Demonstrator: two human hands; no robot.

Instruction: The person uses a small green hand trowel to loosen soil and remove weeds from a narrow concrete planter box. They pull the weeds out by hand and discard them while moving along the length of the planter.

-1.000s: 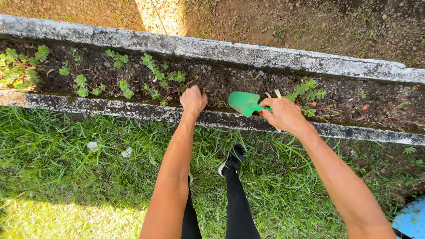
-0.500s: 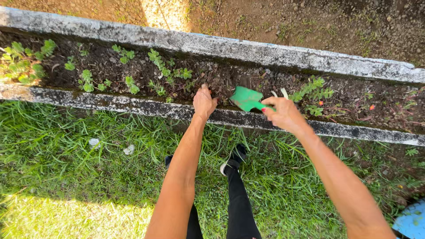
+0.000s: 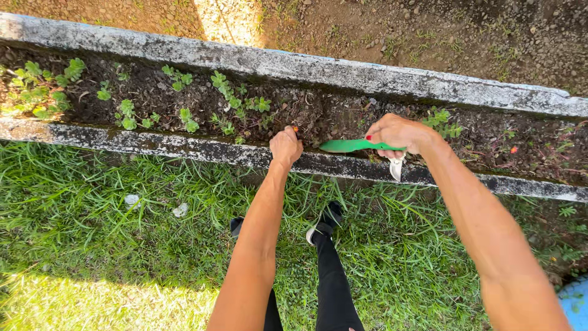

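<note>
Trowel point(image 3: 349, 146) now lies flat, blade pointing left toward left hand point(image 3: 285, 147); earlier it was tilted up. Left hand curled narrow on soil point(image 3: 318, 119), just left of blade. Right hand point(image 3: 398, 135) fisted around trowel handle, over planter's near wall point(image 3: 184, 147). Seedlings point(image 3: 226, 92) left of both hands.

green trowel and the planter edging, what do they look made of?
Green trowel, held in the right hand: probably moulded plastic, given its uniform bright colour and smooth, slightly glossy blade. Planter edging: looks like cast concrete or stone, with a rough grey-white surface blotched with dark weathering or mould. Neither can be confirmed by sight alone.
</note>
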